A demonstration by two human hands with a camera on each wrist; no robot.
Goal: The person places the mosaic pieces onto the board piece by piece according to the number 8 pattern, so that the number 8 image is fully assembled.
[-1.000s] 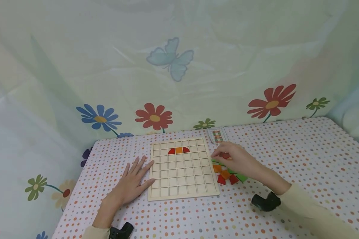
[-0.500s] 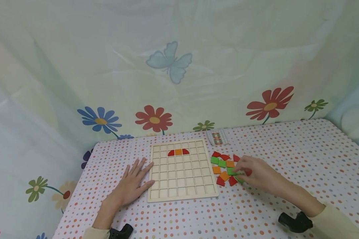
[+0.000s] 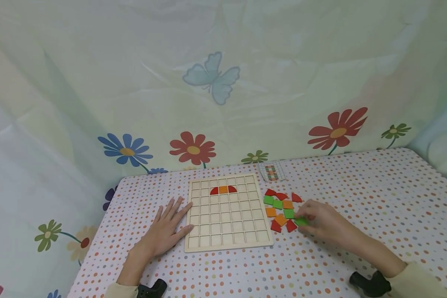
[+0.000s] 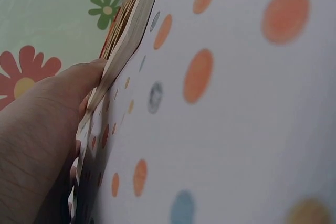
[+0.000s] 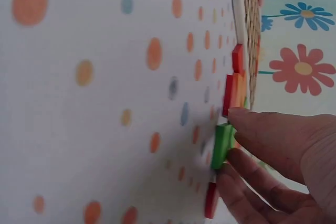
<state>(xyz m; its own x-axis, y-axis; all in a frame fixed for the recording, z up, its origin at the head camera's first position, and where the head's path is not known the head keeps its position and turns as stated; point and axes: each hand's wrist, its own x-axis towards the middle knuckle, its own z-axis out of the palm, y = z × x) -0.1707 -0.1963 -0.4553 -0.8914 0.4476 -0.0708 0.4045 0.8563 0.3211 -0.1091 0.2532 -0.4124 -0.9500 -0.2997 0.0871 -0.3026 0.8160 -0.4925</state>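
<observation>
A: While the right side draws the eye, what lies at the left?
B: The left hand [image 3: 164,228] rests with its fingers straight and spread, fingertips and thumb at the left edge of a pale wooden board with a raised grid [image 3: 227,227].

A: And on the board?
B: In the second row from the far edge, a red quarter-round tile [image 3: 214,191], an orange square tile [image 3: 223,189] and a second red quarter-round tile [image 3: 232,189] sit side by side.

A: Further right?
B: A small printed sheet with a coloured pattern [image 3: 272,171] lies near the board's far right corner. Nearer, loose red, orange and green tiles [image 3: 288,213] lie beside its right edge.

A: The right hand?
B: At the cluster's right end, the right hand [image 3: 322,219] pinches a flat green tile [image 3: 301,222]; whether it is off the table cannot be told.

A: Which step is that?
B: Probably picking out a tile. The next move seems to call for a secure edge grip and a lift clear of the neighbouring pieces.
</observation>
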